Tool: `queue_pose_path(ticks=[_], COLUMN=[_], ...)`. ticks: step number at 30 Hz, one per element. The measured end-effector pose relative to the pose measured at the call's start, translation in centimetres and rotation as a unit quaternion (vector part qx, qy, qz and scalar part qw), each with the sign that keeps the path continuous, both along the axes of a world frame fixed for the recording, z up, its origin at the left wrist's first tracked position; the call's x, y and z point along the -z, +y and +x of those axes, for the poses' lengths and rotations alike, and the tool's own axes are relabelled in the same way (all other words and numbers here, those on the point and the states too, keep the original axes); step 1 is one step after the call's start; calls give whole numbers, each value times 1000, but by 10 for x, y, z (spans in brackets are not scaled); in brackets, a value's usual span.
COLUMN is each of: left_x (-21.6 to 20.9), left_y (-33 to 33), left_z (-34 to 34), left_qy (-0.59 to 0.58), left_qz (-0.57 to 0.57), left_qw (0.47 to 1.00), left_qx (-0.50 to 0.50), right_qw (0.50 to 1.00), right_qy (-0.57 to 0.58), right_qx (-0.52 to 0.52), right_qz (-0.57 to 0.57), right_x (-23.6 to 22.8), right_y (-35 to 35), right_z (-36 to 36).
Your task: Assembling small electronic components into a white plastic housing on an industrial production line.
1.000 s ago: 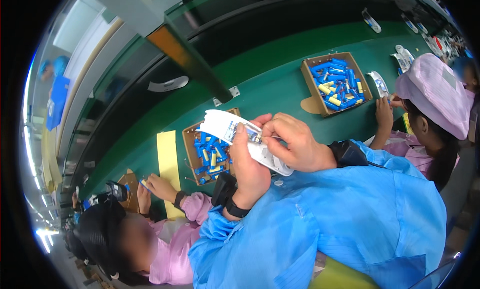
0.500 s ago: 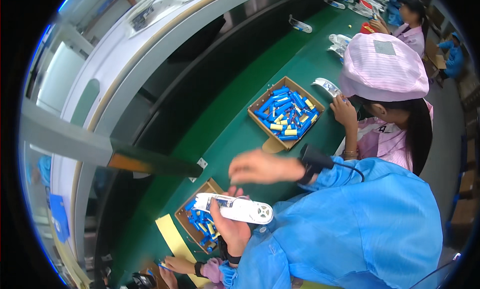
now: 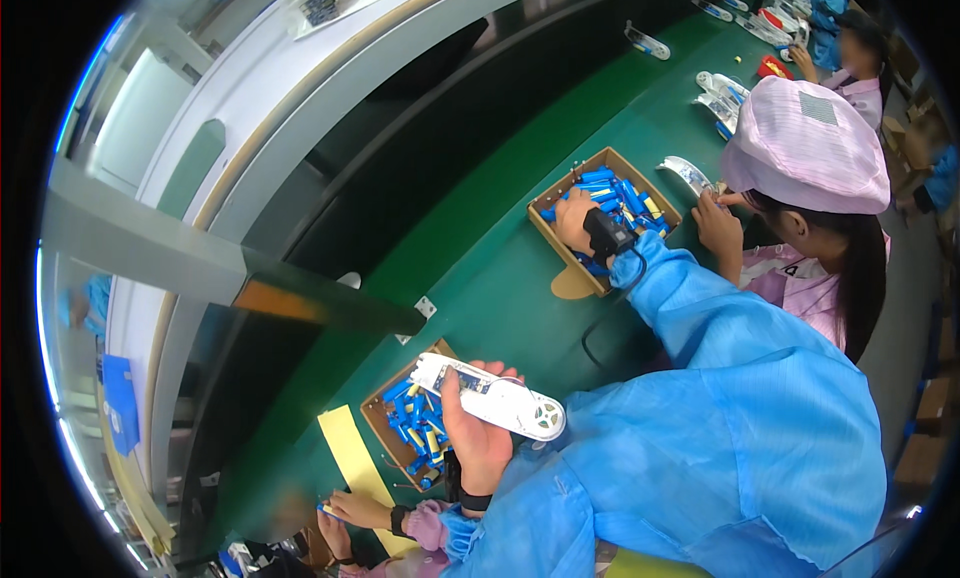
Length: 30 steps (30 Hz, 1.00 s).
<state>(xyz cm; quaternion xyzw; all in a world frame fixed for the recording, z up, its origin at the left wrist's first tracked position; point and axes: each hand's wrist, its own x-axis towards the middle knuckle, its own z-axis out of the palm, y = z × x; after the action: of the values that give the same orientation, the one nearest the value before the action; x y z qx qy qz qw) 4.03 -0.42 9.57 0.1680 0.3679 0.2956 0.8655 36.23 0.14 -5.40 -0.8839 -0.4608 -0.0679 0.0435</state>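
My left hand [image 3: 478,440] holds a long white plastic housing [image 3: 520,410] palm up, its thumb across the top. A circuit board lies in the housing's open part, and a round slotted grille marks its rounded end. My right hand [image 3: 574,221] reaches into a cardboard box [image 3: 545,240] of blue battery packs [image 3: 628,200]. Its fingertips are down among the packs, so whether they grip one is hidden. A black strap device [image 3: 608,233] sits on that wrist. Beneath and beside my left hand stands a second cardboard box [image 3: 378,418] holding more blue packs.
A co-worker in a pink cap [image 3: 805,143] works on a white housing [image 3: 688,176] at the right. Other hands [image 3: 358,510] handle a small blue piece at lower left, beside a yellow strip [image 3: 352,456]. A metal post [image 3: 330,303] juts over the green bench [image 3: 480,313].
My right hand has moved from above the housing, away and to the right, into the farther box. My left hand still holds the housing. The whole view has shifted slightly.
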Motion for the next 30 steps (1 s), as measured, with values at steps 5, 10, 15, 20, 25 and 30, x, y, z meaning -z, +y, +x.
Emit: queue_pose_path(ticks=[5, 10, 15, 20, 25, 30], left_x=[7, -7, -27, -27, -30, -40], left_y=[2, -7, -10, -14, -18, -21], left_z=[-13, 14, 19, 0, -5, 1], left_qy=[6, 69, 28, 59, 48, 31], left_qz=[46, 209, 209, 210, 202, 217], left_qw=[999, 975, 973, 972, 978, 973], left_qx=[-10, -13, 98, 84, 15, -70], right_qw=[994, 896, 822, 786, 742, 463], right_qy=[53, 257, 304, 423, 444, 691], right_qx=[-3, -336, -468, -416, -351, -163], right_qz=[99, 131, 113, 174, 359, 531], right_x=[-61, -164, -204, -219, -211, -183], right_y=[-19, -62, -67, -73, -70, -68], right_z=[-13, -72, -115, -111, -120, -125])
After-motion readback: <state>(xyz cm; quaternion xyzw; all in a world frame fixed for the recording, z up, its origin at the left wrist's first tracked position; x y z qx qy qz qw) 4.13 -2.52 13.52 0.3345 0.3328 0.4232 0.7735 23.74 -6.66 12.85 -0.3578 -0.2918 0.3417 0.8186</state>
